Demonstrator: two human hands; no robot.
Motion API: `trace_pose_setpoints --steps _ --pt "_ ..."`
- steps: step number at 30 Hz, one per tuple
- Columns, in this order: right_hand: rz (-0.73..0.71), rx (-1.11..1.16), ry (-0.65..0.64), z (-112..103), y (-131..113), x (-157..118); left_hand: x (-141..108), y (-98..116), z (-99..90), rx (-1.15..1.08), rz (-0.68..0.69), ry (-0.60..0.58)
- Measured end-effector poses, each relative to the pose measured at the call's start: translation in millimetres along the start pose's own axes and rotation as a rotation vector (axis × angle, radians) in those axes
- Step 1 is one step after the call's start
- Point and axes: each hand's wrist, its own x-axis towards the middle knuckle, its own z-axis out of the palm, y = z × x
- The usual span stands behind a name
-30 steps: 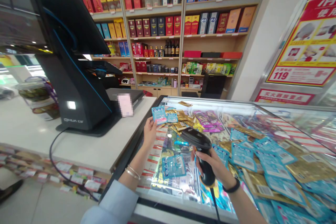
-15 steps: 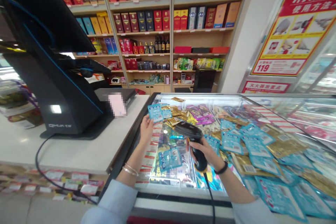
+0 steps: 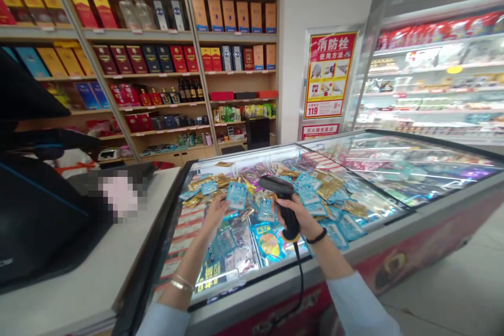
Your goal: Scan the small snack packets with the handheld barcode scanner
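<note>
My left hand point(image 3: 216, 212) pinches the lower left edge of a blue snack packet point(image 3: 237, 196), its printed back facing me. My right hand point(image 3: 296, 215) wraps round the handle of a black barcode scanner point(image 3: 277, 186), whose head points left, just beside the packet. A black cable point(image 3: 300, 273) hangs from the scanner's grip. Beneath both hands lies the glass top of a chest freezer point(image 3: 246, 270). Blue packets point(image 3: 309, 194) and gold packets point(image 3: 329, 185) are heaped on the glass right of the scanner. More gold packets point(image 3: 197, 184) lie behind my left hand.
A pale counter point(image 3: 129, 244) with a black checkout terminal point(image 3: 35, 210) stands at the left. Shelves of boxed bottles point(image 3: 149, 58) line the back wall. A red fire-hydrant poster point(image 3: 329, 74) hangs on the pillar. Lit refrigerated shelves point(image 3: 433, 84) are at the right.
The view has turned right and shows more of the freezer. My left hand has brought the blue packet closer to the scanner. The scanner stays in my right hand.
</note>
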Motion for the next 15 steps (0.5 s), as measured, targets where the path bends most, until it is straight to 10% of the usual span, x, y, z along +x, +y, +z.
trace_pose_setpoints --steps 5,8,11,15 --pt "-0.079 -0.001 0.141 -32.8 -20.9 -39.3 -2.6 -19.1 90.8 0.107 0.023 -0.202" --pt "-0.090 -0.011 0.213 -49.3 -25.1 -51.2 -11.3 -41.1 131.8 0.461 0.282 -0.213" --pt "-0.081 -0.011 0.261 -65.9 -22.8 -55.9 -22.6 -62.7 149.4 0.944 0.544 -0.288" --pt "-0.038 0.069 0.296 -88.2 -9.1 -55.4 -29.2 -75.4 148.9 1.294 0.549 -0.379"
